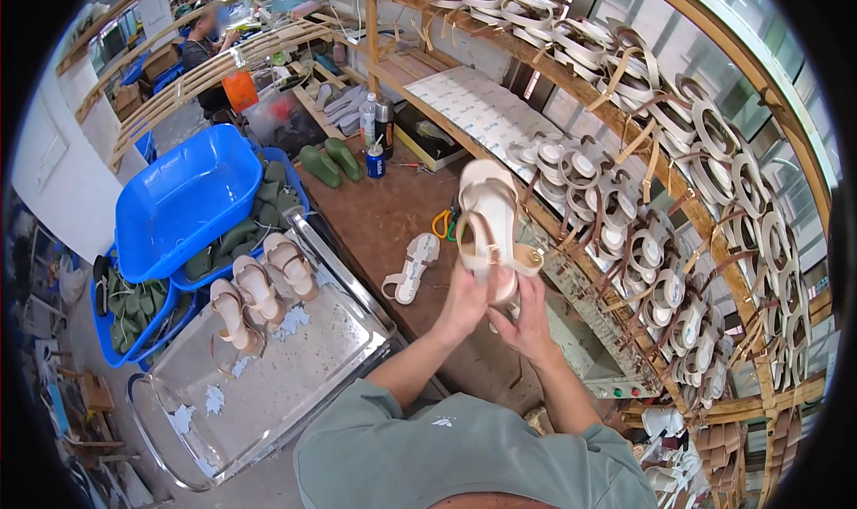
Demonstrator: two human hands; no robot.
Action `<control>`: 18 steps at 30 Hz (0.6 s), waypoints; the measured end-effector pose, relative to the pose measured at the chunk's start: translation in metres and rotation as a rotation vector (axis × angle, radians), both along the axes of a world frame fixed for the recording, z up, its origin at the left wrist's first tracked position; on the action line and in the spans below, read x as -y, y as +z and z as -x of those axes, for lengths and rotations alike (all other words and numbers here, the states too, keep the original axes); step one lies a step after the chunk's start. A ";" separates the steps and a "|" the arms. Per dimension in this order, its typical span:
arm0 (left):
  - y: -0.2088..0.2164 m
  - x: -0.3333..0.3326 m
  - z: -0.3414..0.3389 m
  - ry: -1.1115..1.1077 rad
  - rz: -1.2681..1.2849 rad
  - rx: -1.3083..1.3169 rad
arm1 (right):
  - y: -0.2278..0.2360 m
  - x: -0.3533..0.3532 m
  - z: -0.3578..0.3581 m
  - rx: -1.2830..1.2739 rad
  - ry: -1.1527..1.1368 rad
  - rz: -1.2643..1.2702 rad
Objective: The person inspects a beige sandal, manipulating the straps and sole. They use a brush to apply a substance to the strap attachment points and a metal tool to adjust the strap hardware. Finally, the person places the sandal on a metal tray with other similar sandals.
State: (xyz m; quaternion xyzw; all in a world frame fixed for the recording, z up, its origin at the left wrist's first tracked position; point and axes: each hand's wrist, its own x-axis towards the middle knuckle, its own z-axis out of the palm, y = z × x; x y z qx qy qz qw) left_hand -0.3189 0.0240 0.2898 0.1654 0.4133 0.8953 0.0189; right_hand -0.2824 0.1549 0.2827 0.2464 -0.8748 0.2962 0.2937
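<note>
A beige strappy sandal [494, 207] is held up in front of me, toe pointing away, with its ankle strap looped near the heel. My left hand [464, 297] grips the heel end from the left, fingers closed round it. On the other side my right hand [528, 317] is closed on the same heel end, its thumb pressed against it. Behind the hands, another beige sandal [416, 264] lies on the brown work table [357, 213]. Scissors with orange and green handles [444, 224] lie close to the held sandal, partly covered by it.
A metal cart [295, 357] at left carries several sandals [259, 288] and bluish scraps [215, 399]. Blue tubs [192, 197] hold green shoe forms. A can [375, 161], bottle [367, 116] and green lasts [320, 165] stand on the table. Sandals [643, 241] crowd the right racks. Another person [201, 54] sits far left.
</note>
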 end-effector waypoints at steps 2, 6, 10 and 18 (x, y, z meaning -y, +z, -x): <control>0.000 0.006 0.047 0.119 0.281 -0.001 | -0.006 -0.009 0.001 0.084 -0.070 -0.071; -0.021 -0.003 0.197 0.385 0.449 -0.044 | -0.033 -0.023 -0.017 0.563 -0.164 0.022; -0.027 -0.042 0.335 0.370 0.519 0.018 | -0.122 -0.047 -0.078 1.042 -0.340 0.179; -0.045 -0.072 0.324 0.563 0.599 -0.058 | -0.280 -0.064 -0.236 1.504 -0.565 0.911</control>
